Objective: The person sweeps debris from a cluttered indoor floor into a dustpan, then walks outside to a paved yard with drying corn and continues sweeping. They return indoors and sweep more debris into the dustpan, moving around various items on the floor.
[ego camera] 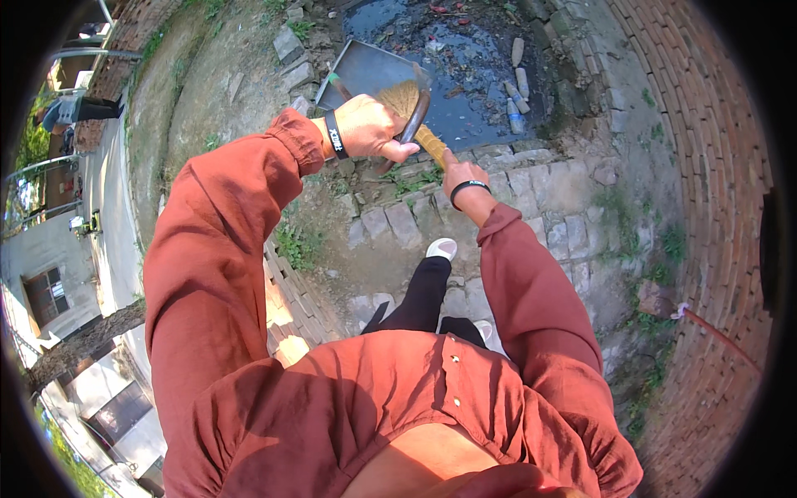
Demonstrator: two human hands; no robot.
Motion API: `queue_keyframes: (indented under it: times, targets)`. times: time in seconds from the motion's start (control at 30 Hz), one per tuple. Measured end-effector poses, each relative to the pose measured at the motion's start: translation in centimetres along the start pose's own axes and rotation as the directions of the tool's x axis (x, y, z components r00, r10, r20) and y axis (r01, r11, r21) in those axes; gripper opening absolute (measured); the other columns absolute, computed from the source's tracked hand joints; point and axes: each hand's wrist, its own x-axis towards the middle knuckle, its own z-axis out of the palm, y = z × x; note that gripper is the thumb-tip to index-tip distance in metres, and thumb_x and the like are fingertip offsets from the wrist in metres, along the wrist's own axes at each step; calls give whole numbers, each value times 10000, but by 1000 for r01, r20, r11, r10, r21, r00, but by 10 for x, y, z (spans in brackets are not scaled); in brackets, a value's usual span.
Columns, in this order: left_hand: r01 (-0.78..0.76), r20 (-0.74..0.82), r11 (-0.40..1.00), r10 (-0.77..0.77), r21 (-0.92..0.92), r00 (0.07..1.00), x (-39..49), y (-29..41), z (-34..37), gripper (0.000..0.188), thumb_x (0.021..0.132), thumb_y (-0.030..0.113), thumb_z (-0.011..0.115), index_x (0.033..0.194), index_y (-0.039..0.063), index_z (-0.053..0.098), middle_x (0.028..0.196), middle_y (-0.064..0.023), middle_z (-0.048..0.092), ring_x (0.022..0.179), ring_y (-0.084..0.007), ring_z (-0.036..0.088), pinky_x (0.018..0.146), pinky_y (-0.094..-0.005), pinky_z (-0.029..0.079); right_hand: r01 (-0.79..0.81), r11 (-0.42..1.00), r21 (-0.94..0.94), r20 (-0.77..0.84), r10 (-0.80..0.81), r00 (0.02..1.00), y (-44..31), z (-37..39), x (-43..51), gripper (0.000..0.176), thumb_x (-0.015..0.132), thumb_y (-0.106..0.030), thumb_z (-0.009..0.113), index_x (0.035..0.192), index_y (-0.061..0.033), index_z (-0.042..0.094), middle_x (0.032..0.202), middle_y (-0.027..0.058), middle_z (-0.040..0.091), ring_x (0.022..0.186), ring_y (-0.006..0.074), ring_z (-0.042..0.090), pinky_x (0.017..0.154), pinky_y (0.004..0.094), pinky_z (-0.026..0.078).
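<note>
My left hand [367, 129] is closed around the dark curved handle of a metal dustpan [367, 68], whose pan hangs tilted over a pit of dark water. In my right hand [462, 177] is the bound yellow handle of a short straw broom [429, 140]. The broom's bristles fan out against the pan, partly behind the curved handle. Whether anything lies in the pan cannot be told. Both wrists carry black wristbands.
The stone-edged pit [457, 121] holds murky water, floating litter and several plastic bottles [515, 117]. Paving stones [401, 222] border it near my feet. A brick wall [716, 187] rises at the right. Another person [81, 111] is far off at the left.
</note>
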Motion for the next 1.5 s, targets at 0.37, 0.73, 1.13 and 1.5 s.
queue_keyframes:
  times: [0.37,0.73,1.13,1.5]
  targets:
    - [-177,-48,984,177,-9,983,18,16,10,453,755,470,496,613,41,518,535,-135,494,526,-325,520,501,-395,421,141,980,139,-96,-128,987,-39,-8,16,293,789,-196,471,1045,-79,550,971,172,582,857,321,589,713,392,481]
    - [-175,-12,983,176,60,984,-4,0,37,442,727,452,523,545,51,499,473,-105,464,473,-290,507,475,-369,415,-338,941,-13,-183,330,926,66,-20,9,433,785,-216,507,1197,-135,400,862,197,603,798,334,604,666,417,484]
    - [72,-55,989,-80,-132,995,-3,-1,39,462,773,451,479,601,23,507,540,-133,498,520,-318,508,506,-386,407,-303,953,-19,-52,301,952,91,-32,27,318,776,-196,484,1080,-109,516,939,190,590,910,348,554,774,417,443]
    - [-16,-345,363,-897,-932,-277,-91,-109,58,518,724,567,553,539,93,457,443,10,401,345,-91,369,335,-234,270,-112,893,435,217,16,976,43,81,-37,350,717,-246,534,1036,-108,576,972,173,587,929,350,544,812,383,424]
